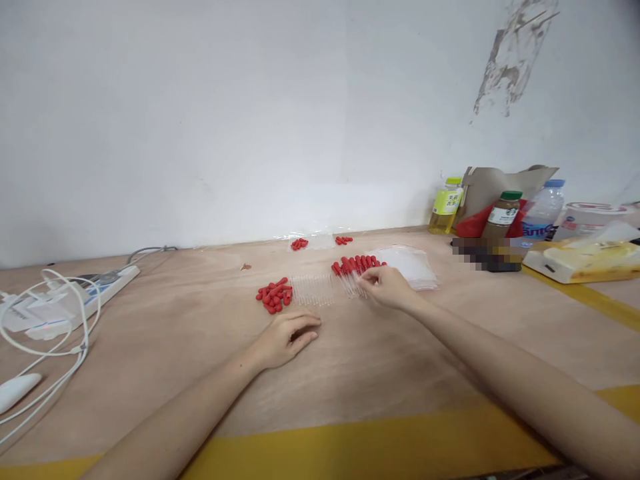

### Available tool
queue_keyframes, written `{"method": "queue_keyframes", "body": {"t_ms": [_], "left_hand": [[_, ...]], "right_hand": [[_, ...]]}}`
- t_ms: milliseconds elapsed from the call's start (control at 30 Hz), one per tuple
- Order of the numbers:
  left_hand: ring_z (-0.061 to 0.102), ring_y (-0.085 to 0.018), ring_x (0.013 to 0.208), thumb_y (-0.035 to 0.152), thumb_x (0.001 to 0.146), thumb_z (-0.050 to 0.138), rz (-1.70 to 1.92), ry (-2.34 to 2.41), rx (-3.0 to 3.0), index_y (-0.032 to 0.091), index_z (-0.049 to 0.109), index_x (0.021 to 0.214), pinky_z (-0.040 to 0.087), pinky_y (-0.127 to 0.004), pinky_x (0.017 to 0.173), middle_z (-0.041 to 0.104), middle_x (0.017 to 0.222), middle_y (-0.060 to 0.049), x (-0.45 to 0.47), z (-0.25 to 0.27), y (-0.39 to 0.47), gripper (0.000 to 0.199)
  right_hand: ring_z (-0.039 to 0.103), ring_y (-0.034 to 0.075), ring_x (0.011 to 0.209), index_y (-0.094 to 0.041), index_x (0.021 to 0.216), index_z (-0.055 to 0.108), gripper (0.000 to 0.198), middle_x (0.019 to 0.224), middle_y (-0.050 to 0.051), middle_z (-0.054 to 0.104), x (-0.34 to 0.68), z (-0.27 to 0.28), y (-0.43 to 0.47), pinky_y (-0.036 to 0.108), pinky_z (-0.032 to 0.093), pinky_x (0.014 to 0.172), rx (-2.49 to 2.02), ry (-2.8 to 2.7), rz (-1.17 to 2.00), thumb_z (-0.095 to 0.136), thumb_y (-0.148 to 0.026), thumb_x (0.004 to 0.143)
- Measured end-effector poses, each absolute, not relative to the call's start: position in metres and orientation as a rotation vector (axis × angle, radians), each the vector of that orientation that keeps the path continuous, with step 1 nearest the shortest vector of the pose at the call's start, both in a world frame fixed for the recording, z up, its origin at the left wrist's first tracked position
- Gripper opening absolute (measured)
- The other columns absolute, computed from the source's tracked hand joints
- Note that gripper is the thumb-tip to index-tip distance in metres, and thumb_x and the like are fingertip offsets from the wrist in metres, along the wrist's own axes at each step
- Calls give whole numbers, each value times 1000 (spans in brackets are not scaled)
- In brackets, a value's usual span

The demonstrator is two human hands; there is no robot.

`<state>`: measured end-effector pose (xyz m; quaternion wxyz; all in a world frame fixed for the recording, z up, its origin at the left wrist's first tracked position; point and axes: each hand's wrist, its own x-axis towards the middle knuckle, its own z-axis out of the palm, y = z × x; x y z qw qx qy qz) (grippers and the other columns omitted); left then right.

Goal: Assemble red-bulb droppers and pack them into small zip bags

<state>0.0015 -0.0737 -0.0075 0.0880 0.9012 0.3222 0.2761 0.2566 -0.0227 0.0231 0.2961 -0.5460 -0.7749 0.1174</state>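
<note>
The wooden tabletop (350, 393) carries everything, and nothing visible fences off its small pieces, so a bumped one could roll or scatter. The right hand (387, 288) reaches in with its fingertips drawn together at the stems of the row of red-topped tubes (350, 265); whether it pinches one or merely touches them, I cannot tell. The left hand (290, 339) holds nothing — it rests on the wood with fingers loosely curled and thumb apart, just on the near side of the bare clear tubes (313, 290). A careless slide forward from that hand would probably shove those tubes out of line.

Behind the right hand lie the clear plastic bags (410, 265); its wrist is near enough that a sweep to the right might drag them askew. The red-topped tubes lie side by side, tightly packed, so lifting or nudging one could well disturb its neighbours. The bare tubes look slender and hard to see against the wood, so a misjudged reach might knock several. Smallest are the loose red bulbs (275, 295), heaped beside the bare tubes' left end — rounded, and likely to tumble among them if knocked.
</note>
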Motion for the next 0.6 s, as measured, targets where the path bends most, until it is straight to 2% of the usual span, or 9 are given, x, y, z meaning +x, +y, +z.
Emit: {"method": "queue_keyframes", "body": {"t_ms": [67,233,433,600], "left_hand": [[52,-18,106,22,85,47,712,869,2709,18,59,104,41,-32,92,60,109,-7,2,-6,-74,24],[53,-18,106,23,86,45,646,919,2691,18,58,110,43,-32,91,60,112,-7,3,-6,-74,28],[53,-17,106,24,86,44,647,915,2673,19,58,110,43,-30,92,59,113,-6,1,-7,-73,28],[53,-17,106,23,86,44,651,912,2689,20,58,110,43,-31,92,59,113,-5,2,-8,-72,28]], "right_hand": [[55,14,62,-19,63,64,23,63,1,63,256,27,-3,22,34,57,-1590,-1907,333,49,-34,72],[54,16,61,-20,52,60,30,57,1,59,233,20,23,24,34,56,-1784,-1812,325,49,-41,69],[57,19,71,-20,57,63,31,67,5,63,216,10,23,31,34,70,-1911,-1840,225,49,-43,70],[58,20,73,-19,62,64,36,72,7,64,214,7,21,33,33,73,-1936,-1883,273,45,-48,72]]}}
